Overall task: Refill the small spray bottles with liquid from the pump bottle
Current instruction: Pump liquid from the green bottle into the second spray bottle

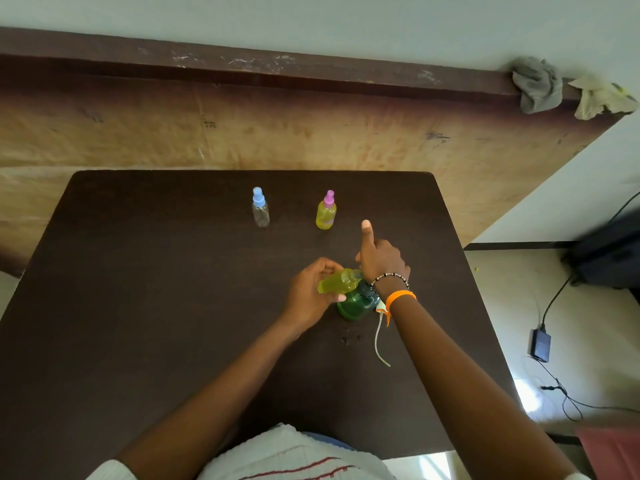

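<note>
The left hand (pixel 313 294) grips a yellow-filled spray bottle (pixel 337 281) tilted over the green pump bottle (pixel 356 303); the right hand (pixel 381 261) works its top, grip unclear. The pink-capped bottle (pixel 326 211) looks full; the blue-capped bottle (pixel 260 207) remains empty.

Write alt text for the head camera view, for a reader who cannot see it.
A person's left hand holds a small yellow bottle tilted over a green pump bottle on a dark table, with the right hand at its neck. Farther back stand an empty blue-capped spray bottle and a yellow-filled pink-capped one.
</note>
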`<state>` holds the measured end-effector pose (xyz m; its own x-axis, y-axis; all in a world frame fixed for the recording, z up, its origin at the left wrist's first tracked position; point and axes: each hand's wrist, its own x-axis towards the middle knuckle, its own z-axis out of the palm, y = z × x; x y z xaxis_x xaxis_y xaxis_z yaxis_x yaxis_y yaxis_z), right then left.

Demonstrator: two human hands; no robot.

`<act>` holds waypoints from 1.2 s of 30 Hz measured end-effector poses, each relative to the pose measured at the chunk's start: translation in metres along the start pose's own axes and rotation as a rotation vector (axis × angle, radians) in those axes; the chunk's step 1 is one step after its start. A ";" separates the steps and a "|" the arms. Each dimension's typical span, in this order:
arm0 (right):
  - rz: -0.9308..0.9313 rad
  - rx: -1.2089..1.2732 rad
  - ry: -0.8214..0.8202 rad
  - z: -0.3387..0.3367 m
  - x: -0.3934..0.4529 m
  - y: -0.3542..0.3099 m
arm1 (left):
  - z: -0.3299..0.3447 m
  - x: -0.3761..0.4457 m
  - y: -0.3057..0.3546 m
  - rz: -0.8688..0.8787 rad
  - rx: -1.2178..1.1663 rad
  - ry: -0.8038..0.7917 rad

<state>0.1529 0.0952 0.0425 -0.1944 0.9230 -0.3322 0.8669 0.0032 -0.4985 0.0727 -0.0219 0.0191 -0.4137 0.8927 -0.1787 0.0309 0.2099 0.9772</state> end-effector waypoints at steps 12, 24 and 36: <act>0.000 -0.008 0.003 0.001 0.002 0.000 | 0.004 0.001 -0.004 -0.009 -0.050 -0.016; 0.044 0.025 -0.047 0.001 0.007 0.002 | 0.004 0.003 -0.005 -0.010 -0.083 -0.028; 0.019 0.297 -0.087 -0.002 0.006 0.001 | 0.005 0.001 -0.008 -0.004 -0.070 -0.023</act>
<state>0.1533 0.1020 0.0419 -0.2294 0.8851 -0.4049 0.7013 -0.1382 -0.6994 0.0767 -0.0205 0.0101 -0.3924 0.9011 -0.1847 -0.0352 0.1859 0.9819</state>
